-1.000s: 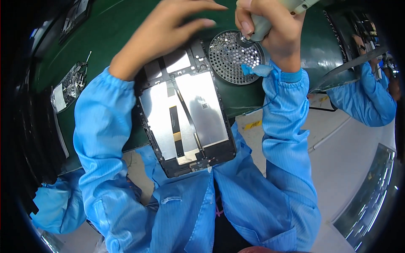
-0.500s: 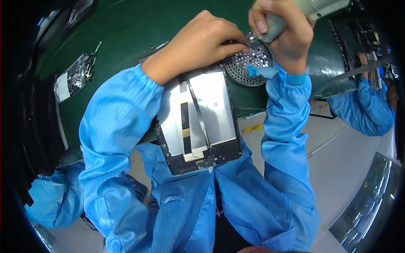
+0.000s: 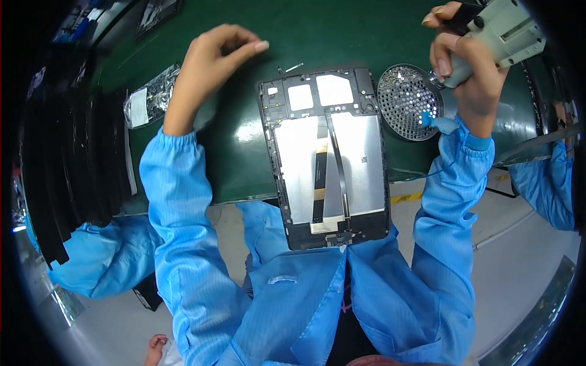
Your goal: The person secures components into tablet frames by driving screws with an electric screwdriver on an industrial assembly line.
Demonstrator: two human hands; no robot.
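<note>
An opened tablet chassis, a black rectangular frame with silvery metal shields and a dark flat ribbon cable down its middle (image 3: 326,155), is shown lying lengthwise on the dark green bench mat (image 3: 238,158), its near end overhanging the bench edge toward the blue smock. The right hand (image 3: 467,67) is closed around a pale grey-green electric screwdriver with a black top (image 3: 500,33), whose tip is hidden behind the fingers above a round perforated metal screw tray holding small screws (image 3: 406,100). The left hand (image 3: 213,61) is raised clear of the chassis, thumb and forefinger lightly pinched; whether a screw is held cannot be told. The step is judged to be screw pick-up; accurate seating of the bit on a chassis hole would be called for.
</note>
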